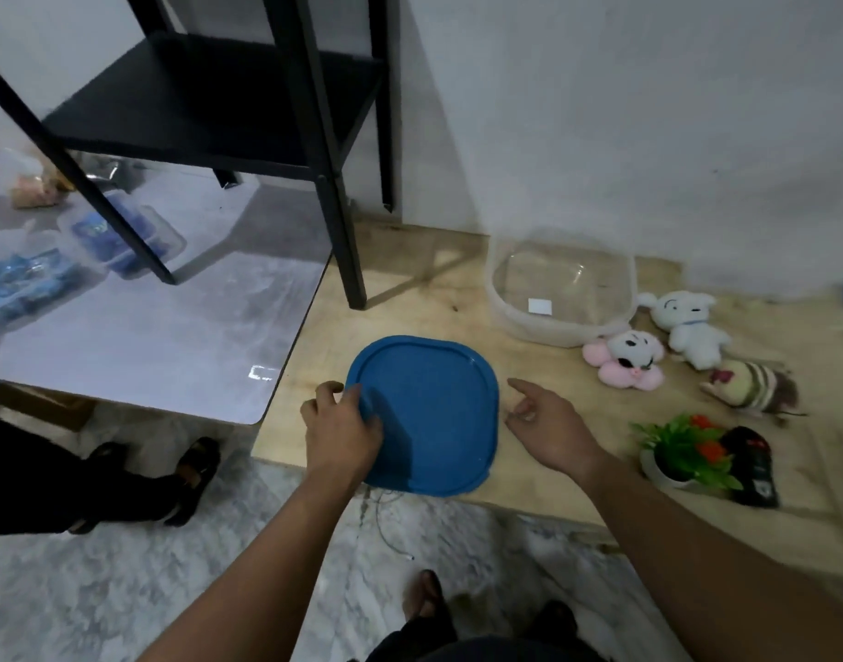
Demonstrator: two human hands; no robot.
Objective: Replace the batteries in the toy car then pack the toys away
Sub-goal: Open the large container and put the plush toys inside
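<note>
A blue square lid (429, 413) lies on the wooden table (529, 475). My left hand (341, 430) grips its left edge, fingers curled over the rim. Just right of the lid hovers my right hand (546, 422), fingers loose and holding nothing. Behind stands a clear lidless plastic container (560, 291), with nothing inside. To the right lie a pink-and-white plush (622, 358), a white plush dog (689, 327) and a striped plush (749, 387). A black and red toy car (754, 465) rests beside a small potted plastic plant (682, 451).
A black metal shelf (219, 102) stands on the table's back left and on a glossy grey table (138, 336) holding clear boxes with blue contents (118, 236). Another person's legs in sandals (123, 484) are at the left on the marble floor. The wall rises behind.
</note>
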